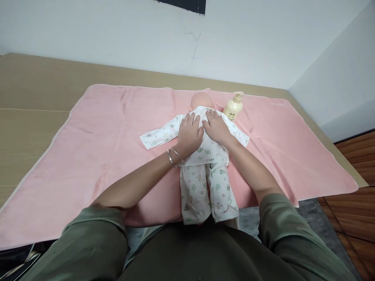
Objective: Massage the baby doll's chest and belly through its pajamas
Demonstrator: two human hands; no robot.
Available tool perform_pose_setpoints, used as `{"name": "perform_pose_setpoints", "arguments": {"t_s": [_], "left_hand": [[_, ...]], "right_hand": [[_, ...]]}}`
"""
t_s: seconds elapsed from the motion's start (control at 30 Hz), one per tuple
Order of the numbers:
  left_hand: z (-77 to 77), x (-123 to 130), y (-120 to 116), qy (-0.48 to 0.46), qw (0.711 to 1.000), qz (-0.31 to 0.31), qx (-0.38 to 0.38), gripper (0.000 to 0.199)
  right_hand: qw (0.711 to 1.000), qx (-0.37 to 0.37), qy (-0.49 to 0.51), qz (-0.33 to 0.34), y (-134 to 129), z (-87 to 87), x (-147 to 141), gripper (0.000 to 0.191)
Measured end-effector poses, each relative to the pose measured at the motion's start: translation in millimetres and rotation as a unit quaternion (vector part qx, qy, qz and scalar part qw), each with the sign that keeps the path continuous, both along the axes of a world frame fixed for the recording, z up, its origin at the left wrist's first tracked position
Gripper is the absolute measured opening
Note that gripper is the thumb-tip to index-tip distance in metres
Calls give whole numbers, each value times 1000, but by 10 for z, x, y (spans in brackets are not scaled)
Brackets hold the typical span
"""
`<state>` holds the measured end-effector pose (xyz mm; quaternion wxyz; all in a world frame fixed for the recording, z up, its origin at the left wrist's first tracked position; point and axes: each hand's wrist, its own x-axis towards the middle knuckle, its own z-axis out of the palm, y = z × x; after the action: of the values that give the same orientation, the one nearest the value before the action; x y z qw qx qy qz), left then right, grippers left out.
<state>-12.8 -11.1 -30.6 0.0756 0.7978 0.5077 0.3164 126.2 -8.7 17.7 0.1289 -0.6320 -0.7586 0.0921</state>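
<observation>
As left hand (190, 134) touches doll (208, 152), right hand (218, 127) likewise, both flat

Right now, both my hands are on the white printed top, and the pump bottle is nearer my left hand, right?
Not quite: the head view shows the pump bottle nearer your right hand, not your left hand. Both hands are indeed on the white printed top.
</observation>
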Motion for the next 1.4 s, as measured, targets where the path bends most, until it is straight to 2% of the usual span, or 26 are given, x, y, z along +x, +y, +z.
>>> {"name": "perform_pose_setpoints", "arguments": {"t_s": [0.1,0.23,0.37,0.47,0.6,0.67,0.77,0.9,1.0,1.17,1.27,1.4], "left_hand": [[29,-14,6,-12,1000,-8,-14,52],[36,-117,205,-43,997,-10,-60,54],[1,-140,282,-45,998,-7,-47,53],[-10,-37,93,-24,1000,3,-15,52],[9,87,-162,-10,1000,-14,-1,53],[17,72,-140,-29,999,-23,-11,51],[16,-25,47,-70,997,-14,-31,51],[0,-103,224,-67,997,-2,-46,55],[-22,-79,172,-55,998,6,-24,53],[-87,-55,42,-49,999,3,6,52],[-109,-101,55,-46,999,-6,19,51],[-68,-163,143,-31,998,-31,35,48]], "right_hand": [[1000,-18,5,-5,10,17,4,62],[999,-27,-33,-8,-179,68,-103,61],[997,-1,-78,21,-291,103,-158,55],[998,9,-47,26,-174,80,-87,52],[1000,5,-6,-1,23,-6,6,56],[1000,11,-6,-7,23,-34,-11,57],[999,30,-32,-2,-110,-27,-104,56],[996,41,-75,27,-274,34,-188,53],[997,43,-51,36,-214,42,-148,48],[999,24,10,-28,14,-81,-64,59],[999,43,3,-27,52,-136,-76,58],[996,81,-26,-22,43,-105,-92,48]]}}
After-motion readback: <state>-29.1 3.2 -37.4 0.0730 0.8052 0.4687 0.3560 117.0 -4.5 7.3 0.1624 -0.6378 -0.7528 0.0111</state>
